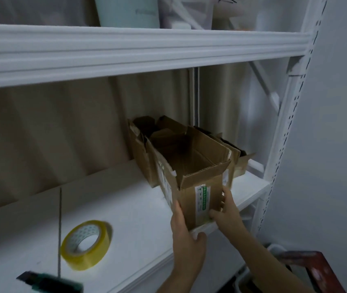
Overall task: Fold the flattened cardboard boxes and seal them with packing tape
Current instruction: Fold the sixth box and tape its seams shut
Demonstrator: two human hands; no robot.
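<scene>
Here, both hands (189, 235) hold the green-labelled box (191, 176).

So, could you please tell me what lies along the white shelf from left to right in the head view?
Dark green tool → yellow tape roll → left hand → open cardboard box → right hand.
</scene>
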